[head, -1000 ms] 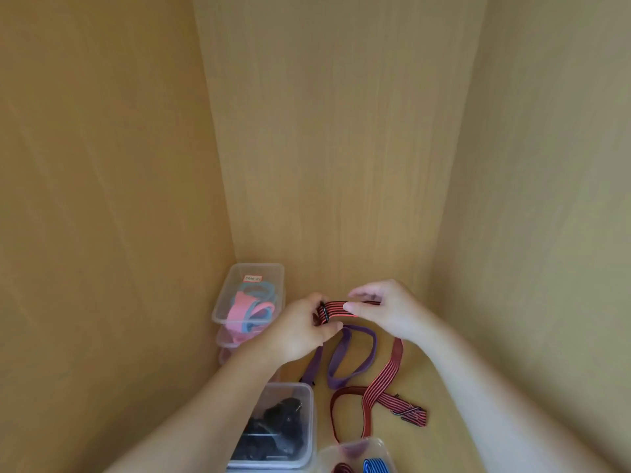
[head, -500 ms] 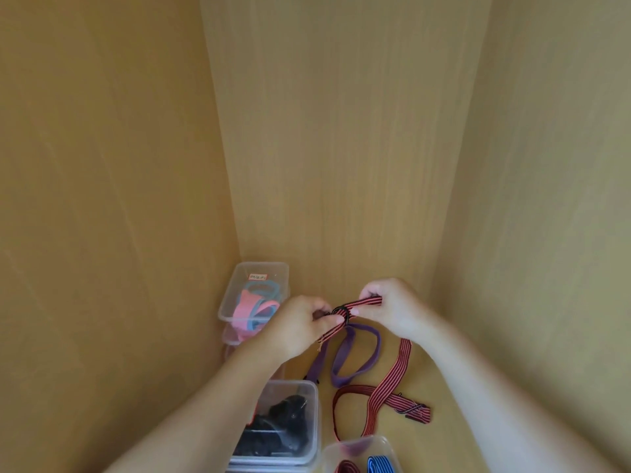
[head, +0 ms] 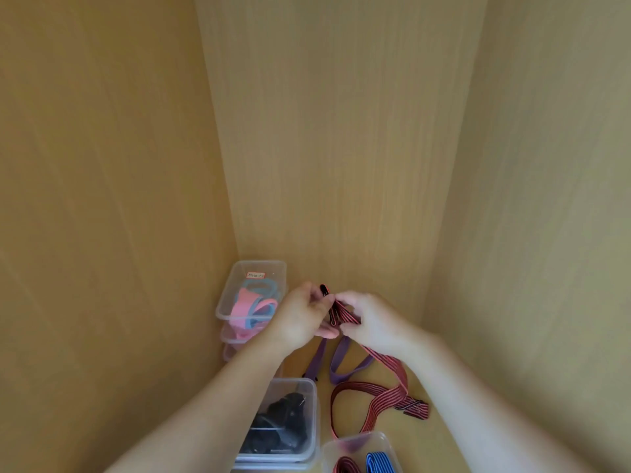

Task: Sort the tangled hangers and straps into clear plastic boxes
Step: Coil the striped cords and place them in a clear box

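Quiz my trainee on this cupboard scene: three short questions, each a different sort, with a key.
1. True or false: the left hand and the right hand both grip the red striped strap.
2. Where is the purple strap? A) in a box; B) on the wooden floor; C) draped on a wrist.
3. Fill in: the back-left box holds pink and ____ straps.
Key: 1 true; 2 B; 3 blue.

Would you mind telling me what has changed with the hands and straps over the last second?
The left hand and right hand drew closer together, still gripping the red-and-black striped strap, whose held stretch turned from level to slanting down to the right. The purple strap and the clear boxes stayed put.
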Tool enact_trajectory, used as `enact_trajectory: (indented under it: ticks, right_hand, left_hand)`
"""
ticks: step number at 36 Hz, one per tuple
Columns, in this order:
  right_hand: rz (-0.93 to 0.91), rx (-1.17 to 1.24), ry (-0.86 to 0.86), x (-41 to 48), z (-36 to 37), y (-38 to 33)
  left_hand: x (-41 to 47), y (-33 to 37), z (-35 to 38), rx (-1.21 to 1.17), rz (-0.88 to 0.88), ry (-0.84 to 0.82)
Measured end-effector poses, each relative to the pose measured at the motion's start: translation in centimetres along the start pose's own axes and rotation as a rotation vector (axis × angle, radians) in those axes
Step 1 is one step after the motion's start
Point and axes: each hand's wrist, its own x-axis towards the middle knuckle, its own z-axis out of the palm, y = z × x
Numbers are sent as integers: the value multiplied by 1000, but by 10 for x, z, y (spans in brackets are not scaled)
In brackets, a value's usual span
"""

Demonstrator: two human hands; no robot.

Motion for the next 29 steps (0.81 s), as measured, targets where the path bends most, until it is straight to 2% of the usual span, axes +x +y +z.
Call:
enact_trajectory:
  ticks: [4, 8, 11, 17, 22, 26, 29]
  right_hand:
    - [-10, 16, -30, 0, 7, 10]
    - [-38, 75, 25, 1, 15, 20]
    - [-92, 95, 39, -1, 17, 23]
    - [-86, 98, 89, -7, 16, 29]
    - [-136, -85, 81, -7, 14, 34]
    - [-253, -249, 12, -7, 10, 29]
    - [-282, -291, -14, -8, 8, 24]
  left_hand:
    - [2, -4, -1, -110, 20, 13]
    - [3, -9, -3, -166, 57, -12]
    - [1, -12, -4, -128, 71, -40]
    - [-1, -22, -6, -93, 82, -38]
    - [-6, -27, -10, 356, 119, -69]
    - [-6, -25, -13, 318, 65, -166]
    - [-10, -23, -12, 132, -30, -301]
